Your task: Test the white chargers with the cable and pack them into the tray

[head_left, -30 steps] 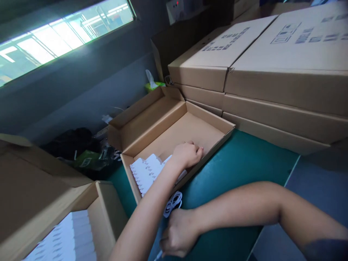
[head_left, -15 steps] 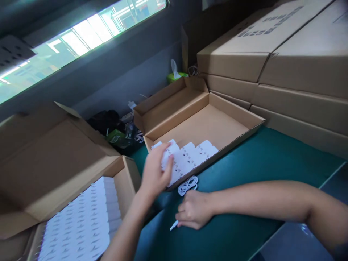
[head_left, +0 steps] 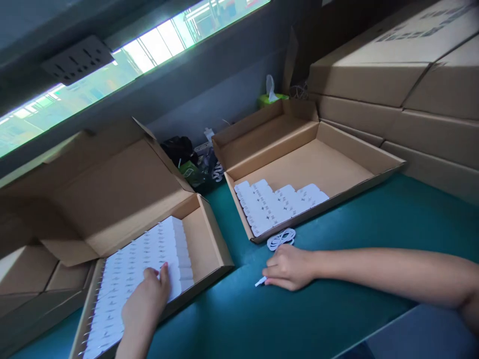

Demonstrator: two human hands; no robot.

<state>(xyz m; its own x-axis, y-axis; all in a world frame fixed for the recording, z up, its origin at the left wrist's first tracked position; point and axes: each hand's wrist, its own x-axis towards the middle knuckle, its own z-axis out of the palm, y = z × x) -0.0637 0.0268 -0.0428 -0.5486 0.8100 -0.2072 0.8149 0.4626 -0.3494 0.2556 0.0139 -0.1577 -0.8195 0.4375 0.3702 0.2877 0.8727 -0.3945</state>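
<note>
White stacked pieces (head_left: 142, 249) in left carton (head_left: 202, 239), left hand (head_left: 145, 299) on them, fingers open; right hand (head_left: 288, 267) curled by cable end (head_left: 261, 281), grip unclear, near cable coil (head_left: 280, 240), green mat (head_left: 337, 309).

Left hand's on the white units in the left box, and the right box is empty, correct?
No: the head view shows the right box isn't empty; white units lie along its near side. The left hand is on those in the left box, as you said.

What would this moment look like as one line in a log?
Left hand: on white pieces in cardboard box | Right hand: on green table, by coiled white cable
</note>
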